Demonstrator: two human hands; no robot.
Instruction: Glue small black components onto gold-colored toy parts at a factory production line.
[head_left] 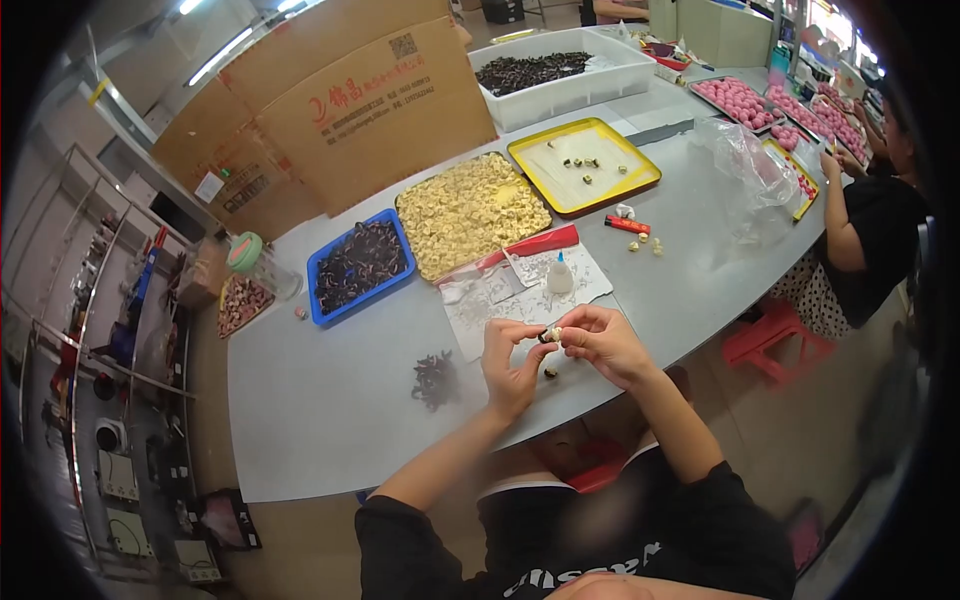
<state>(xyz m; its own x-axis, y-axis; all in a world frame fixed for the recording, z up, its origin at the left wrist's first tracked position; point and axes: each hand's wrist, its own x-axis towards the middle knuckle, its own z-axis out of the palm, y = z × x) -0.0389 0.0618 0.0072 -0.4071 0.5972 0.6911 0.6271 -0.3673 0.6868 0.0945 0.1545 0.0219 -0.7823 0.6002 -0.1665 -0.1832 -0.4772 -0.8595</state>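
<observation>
Above the near edge of the table, my two hands meet fingertip to fingertip. My left hand (512,368) pinches the dark side of a small dark-and-cream piece (551,335), and my right hand (610,346) pinches its cream side. The fingers partly cover it, so its exact kind is unclear. Just below them lies another small dark-and-gold piece (551,373). Beyond the hands, a small white squeeze bottle with a blue tip (560,276) stands on a scrap-strewn white sheet (590,262). Left of my left hand is a loose pile of dark curved pieces (434,380).
Behind stand a blue tray (408,262) of dark pieces, a tray of cream pieces (470,215) and a yellow tray (625,183) with several pieces. A cardboard box (370,110), white bin (560,105) and lidded jar (262,265) stand farther back. A co-worker (860,220) sits at the right.
</observation>
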